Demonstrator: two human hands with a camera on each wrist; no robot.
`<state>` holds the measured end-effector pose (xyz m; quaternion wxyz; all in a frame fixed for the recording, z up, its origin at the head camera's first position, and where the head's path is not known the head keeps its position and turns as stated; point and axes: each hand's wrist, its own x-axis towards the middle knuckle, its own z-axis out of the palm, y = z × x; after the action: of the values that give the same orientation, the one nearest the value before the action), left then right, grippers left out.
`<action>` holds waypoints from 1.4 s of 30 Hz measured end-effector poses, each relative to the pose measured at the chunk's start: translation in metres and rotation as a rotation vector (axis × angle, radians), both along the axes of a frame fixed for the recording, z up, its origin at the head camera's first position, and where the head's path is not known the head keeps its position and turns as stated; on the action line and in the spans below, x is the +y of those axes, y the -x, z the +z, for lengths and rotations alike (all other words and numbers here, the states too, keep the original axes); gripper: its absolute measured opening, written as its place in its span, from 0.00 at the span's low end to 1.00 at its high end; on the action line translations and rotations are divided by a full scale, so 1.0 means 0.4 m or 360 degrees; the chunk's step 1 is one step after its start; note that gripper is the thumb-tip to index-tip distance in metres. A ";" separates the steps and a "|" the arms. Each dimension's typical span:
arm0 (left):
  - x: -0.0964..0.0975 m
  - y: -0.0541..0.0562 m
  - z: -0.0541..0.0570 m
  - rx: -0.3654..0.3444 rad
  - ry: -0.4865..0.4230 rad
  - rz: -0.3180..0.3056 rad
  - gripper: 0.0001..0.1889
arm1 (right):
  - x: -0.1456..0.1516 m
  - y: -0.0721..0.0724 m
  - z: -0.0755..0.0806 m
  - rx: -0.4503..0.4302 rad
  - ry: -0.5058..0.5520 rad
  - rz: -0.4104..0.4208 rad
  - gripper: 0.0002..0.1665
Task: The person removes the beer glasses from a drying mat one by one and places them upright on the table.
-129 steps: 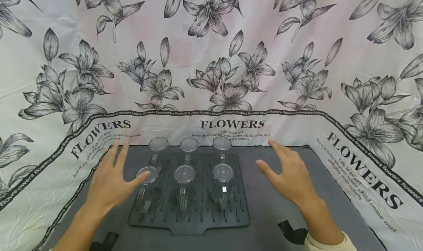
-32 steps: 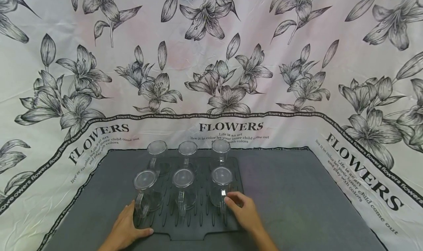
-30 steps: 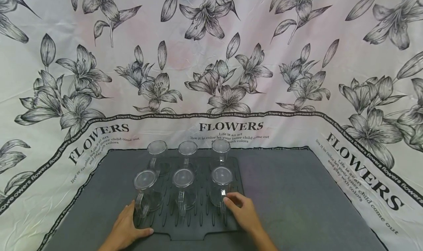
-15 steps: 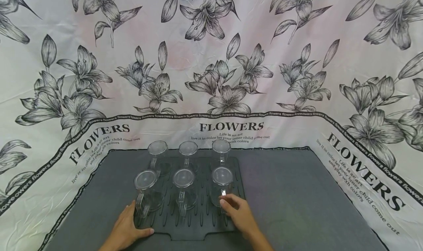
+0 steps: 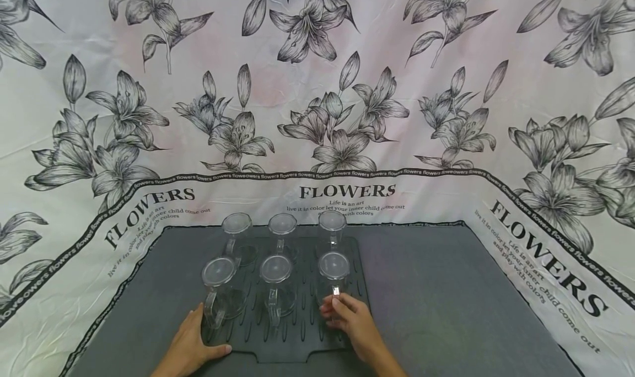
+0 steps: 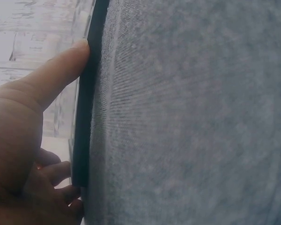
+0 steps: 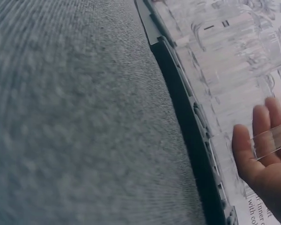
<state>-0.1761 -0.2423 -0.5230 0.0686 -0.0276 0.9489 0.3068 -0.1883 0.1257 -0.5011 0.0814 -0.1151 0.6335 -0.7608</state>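
Note:
Several clear glass mugs stand upside down in two rows on a dark ribbed drying mat. My right hand is at the front right mug, its thumb and fingers around the handle; in the right wrist view, the clear handle crosses in front of the fingers. At the mat's front left corner, my left hand spreads its thumb along the front edge and its fingers along the left side. The left wrist view shows that straight thumb with its tip on the mat's dark edge.
Close to the left hand stands the front left mug, its handle toward me. The front middle mug is beside it. Grey cloth covers the table, and a white flower-printed curtain closes off the back and sides.
Both hands have come down from the air to the mat and the front right mug. Lately the right fingers moved left around that mug's handle; the left hand stayed put.

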 end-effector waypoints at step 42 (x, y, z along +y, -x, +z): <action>0.005 -0.002 0.004 -0.0088 0.0014 0.0029 0.72 | 0.087 -0.066 0.210 0.1198 -0.0028 -0.0453 0.10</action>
<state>-0.1754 -0.2403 -0.5212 0.0920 -0.0452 0.9477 0.3024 -0.1621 0.1603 -0.4171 -0.2615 -0.2962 0.6352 -0.6636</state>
